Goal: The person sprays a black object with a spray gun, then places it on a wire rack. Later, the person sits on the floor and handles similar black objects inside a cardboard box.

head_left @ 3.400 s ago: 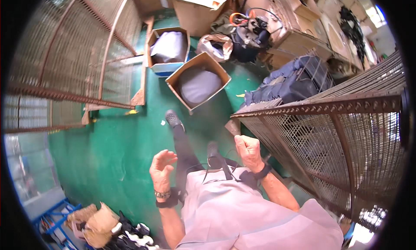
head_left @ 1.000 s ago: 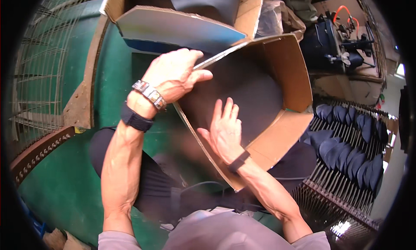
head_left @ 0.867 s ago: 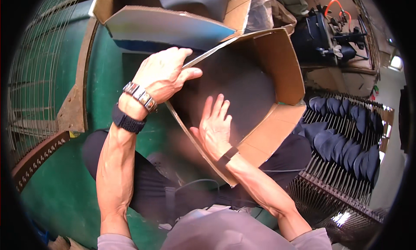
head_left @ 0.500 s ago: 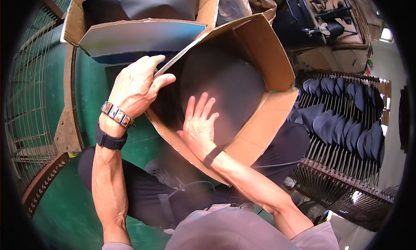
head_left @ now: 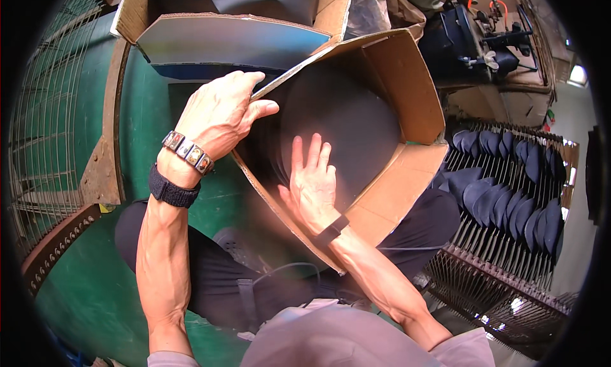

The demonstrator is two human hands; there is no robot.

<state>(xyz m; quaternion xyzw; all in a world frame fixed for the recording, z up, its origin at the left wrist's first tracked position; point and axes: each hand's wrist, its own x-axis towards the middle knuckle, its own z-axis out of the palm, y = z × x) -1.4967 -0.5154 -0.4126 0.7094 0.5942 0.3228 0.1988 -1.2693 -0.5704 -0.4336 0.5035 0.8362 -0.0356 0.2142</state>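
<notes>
An open cardboard box (head_left: 417, 170) sits between my knees, tilted, with its flaps raised. Its left flap edge is pinched between the thumb and fingers of my left hand (head_left: 224, 111). Inside lie dark, smooth, rounded sheets (head_left: 356, 122), apparently stacked, with several edges showing at the left. Flat on the top sheet rests my right hand (head_left: 313, 184), fingers stretched out and slightly apart, holding nothing. Part of the stack is hidden by this hand and by the box walls.
A second open box (head_left: 235, 41) with dark sheet material stands ahead. To the right, a rack (head_left: 509, 240) carries rows of dark curved pieces. Beyond it is a black machine (head_left: 474, 42) with orange tubing. A wire rack (head_left: 48, 151) with a rusty frame borders the left.
The boxes and both hands appear slightly farther right in the picture. My left hand keeps its grip on the flap, and my right hand still lies flat on the sheets.
</notes>
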